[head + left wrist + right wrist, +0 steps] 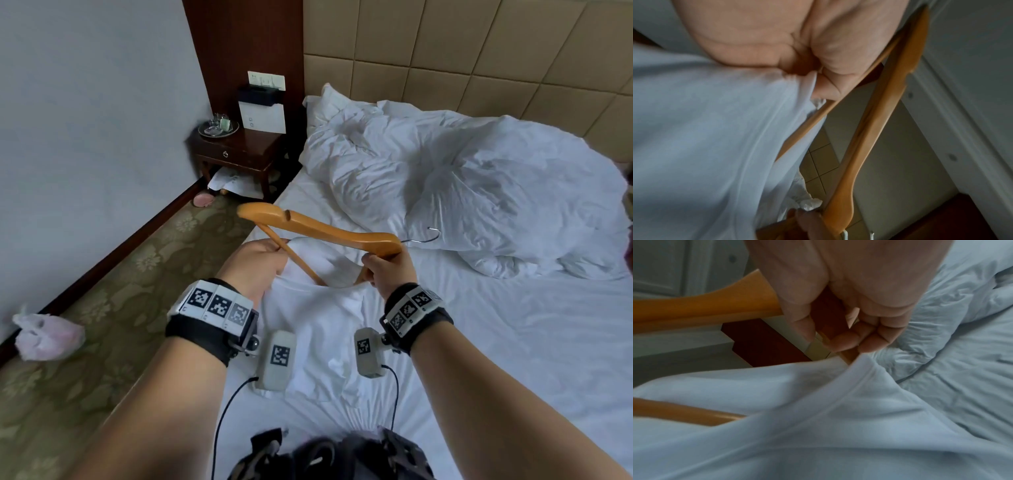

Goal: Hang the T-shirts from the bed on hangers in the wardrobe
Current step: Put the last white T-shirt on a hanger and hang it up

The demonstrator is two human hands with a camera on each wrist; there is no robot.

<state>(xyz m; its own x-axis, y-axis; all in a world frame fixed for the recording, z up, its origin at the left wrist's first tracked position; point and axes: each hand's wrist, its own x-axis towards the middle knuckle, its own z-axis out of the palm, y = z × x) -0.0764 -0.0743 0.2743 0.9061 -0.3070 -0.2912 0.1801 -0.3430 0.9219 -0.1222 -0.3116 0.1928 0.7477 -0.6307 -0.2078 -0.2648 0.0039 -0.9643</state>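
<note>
White T-shirt [318, 329] hangs between both hands above the bed [513, 342], its neck opening around one arm of a wooden hanger [329, 233]. No readable writing shows; the wrist bands carry only black-and-white square codes. Left hand [255, 270] pinches collar fabric with curled fingers [828, 87]. Right hand [388, 270] clamps the hanger's middle. The hanger's long axis runs left to right, hook pointing right.
</note>
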